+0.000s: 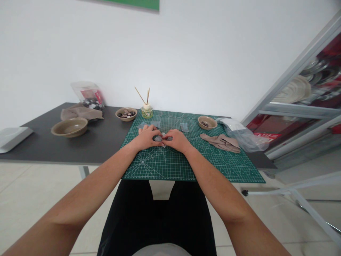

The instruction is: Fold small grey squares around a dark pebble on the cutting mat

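Over the green cutting mat, my left hand and my right hand meet with fingers pinched together. Between them is a small clear plastic bag, greyish and partly covered by the fingers. Whatever lies inside it is too small to tell. Just beyond the hands, small flat plastic packets lie on the mat: one packet behind my left hand and another packet behind my right.
A bowl of stones and a reed diffuser stand at the back. Rightward are a smaller bowl, a brown cloth and a plastic bag. Leftward sit a larger bowl, a cloth and a white device.
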Demonstrator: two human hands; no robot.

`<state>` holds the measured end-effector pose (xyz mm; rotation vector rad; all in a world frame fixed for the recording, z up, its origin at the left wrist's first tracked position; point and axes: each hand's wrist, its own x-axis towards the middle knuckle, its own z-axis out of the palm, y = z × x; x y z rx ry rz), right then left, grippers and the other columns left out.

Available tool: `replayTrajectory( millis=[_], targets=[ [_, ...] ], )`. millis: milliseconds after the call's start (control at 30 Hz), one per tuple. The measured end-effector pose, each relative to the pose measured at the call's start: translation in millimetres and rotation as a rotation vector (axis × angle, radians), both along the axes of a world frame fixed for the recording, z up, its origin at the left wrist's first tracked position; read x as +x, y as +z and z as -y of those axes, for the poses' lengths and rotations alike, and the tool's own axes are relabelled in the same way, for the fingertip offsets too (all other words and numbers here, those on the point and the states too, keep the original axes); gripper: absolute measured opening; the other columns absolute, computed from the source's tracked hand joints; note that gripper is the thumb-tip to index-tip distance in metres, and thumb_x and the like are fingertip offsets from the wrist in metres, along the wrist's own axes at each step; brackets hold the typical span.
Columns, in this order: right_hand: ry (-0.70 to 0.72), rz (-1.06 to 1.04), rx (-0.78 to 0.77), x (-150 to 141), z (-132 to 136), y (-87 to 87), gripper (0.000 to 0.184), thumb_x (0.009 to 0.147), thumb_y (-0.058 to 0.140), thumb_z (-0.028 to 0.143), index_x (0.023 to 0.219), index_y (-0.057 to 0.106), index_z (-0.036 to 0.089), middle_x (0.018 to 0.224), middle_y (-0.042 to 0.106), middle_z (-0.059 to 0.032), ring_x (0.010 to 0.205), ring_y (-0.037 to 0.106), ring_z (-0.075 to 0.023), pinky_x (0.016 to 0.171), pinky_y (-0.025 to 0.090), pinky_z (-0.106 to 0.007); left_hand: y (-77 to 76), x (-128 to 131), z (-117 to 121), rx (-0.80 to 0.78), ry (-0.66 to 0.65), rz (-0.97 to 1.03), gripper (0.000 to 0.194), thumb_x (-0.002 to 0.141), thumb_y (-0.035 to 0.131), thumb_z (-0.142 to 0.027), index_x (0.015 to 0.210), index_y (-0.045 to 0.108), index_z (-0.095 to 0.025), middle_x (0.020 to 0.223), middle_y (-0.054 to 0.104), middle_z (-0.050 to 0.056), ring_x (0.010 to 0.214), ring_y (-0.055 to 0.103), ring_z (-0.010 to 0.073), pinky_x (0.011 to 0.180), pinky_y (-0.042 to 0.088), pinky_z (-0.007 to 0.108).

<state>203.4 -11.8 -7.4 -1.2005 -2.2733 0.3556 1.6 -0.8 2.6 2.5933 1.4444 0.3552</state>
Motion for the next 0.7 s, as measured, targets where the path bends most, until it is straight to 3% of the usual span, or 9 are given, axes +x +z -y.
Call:
replayTrajectory(
  millis=[200,333,433,700],
  targets=[
    [-0.044,0.018,0.001,0.9,2.8,4.1,0.008,0.076,0.077,0.026,0.083,0.079,0.022,0.079,0.071,-0.0021,0.079,0.057,-0.0160,0.077,0.039,-0.029,3.7,1.6,2.4,-0.022,0.032,-0.006,0.052,0.071,0.066,-0.070,0.108,0.070,-0.033,0.114,0.049,0.008,0.107,0.042,0.0313,0.089,0.032,0.045],
    [-0.077,0.058,0.011,1.2,1.4,4.1,0.013,0.081,0.073,0.028,0.091,0.079,0.021,0.083,0.072,-0.0038,0.081,0.057,-0.0169,0.077,0.038,-0.029,3.4,1.4,2.0,-0.015,0.015,-0.001,0.054,0.071,0.065,-0.071,0.107,0.070,-0.031,0.112,0.049,0.008,0.106,0.041,0.0311,0.090,0.032,0.046],
    [-0.045,0.086,0.028,-0.4,-1.2,2.5,0.018,0.083,0.072,0.029,0.097,0.079,0.021,0.086,0.073,-0.0047,0.084,0.059,-0.0174,0.079,0.038,-0.029,3.0,1.5,1.5,-0.017,0.020,0.001,0.054,0.070,0.065,-0.072,0.104,0.071,-0.031,0.111,0.050,0.008,0.106,0.041,0.0308,0.090,0.032,0.046],
    [0.062,0.032,-0.043,5.6,0.0,8.9,0.013,0.080,0.074,0.027,0.091,0.079,0.023,0.085,0.075,-0.0007,0.081,0.062,-0.0156,0.080,0.041,-0.029,3.0,0.6,1.6,-0.023,0.023,0.014,0.054,0.069,0.066,-0.072,0.108,0.071,-0.035,0.110,0.050,0.008,0.106,0.042,0.0309,0.089,0.032,0.046]
  ],
)
